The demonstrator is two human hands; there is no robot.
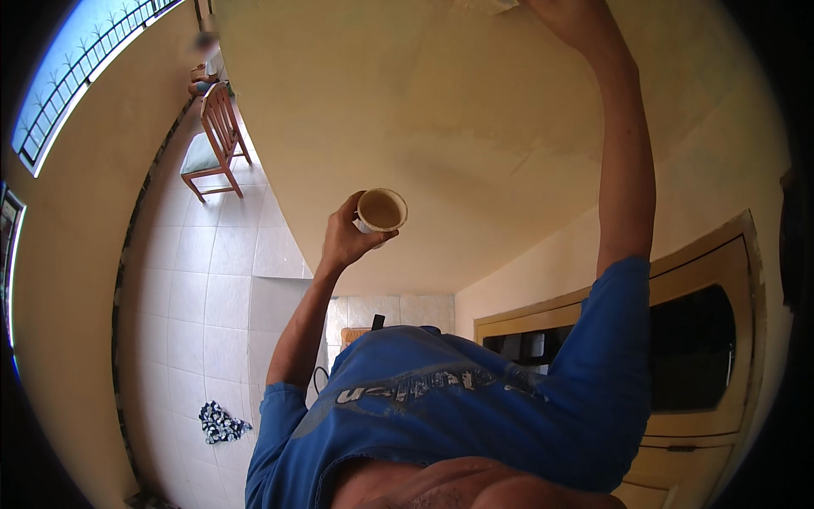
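Note:
My left hand [346, 233] is closed around a whitish cup [364, 226], fingers on one side and thumb on the other. The cup is tilted so its round mouth shows, and a light brown content is visible inside. My right arm stretches far up to the beige wall [441, 110]. At the upper edge of the picture, my right hand [570, 19] is partly cut off and its fingers are out of sight. Beside it lies a pale, shiny patch on the wall; whether the hand holds something there I cannot make out.
A wooden chair [219, 144] with a pale seat stands on the tiled floor [203, 254] at the left, with a blurred person [203, 78] behind it. A patterned cloth [223, 422] lies on the floor. At the right is a wooden cabinet [739, 280] with dark glass panels.

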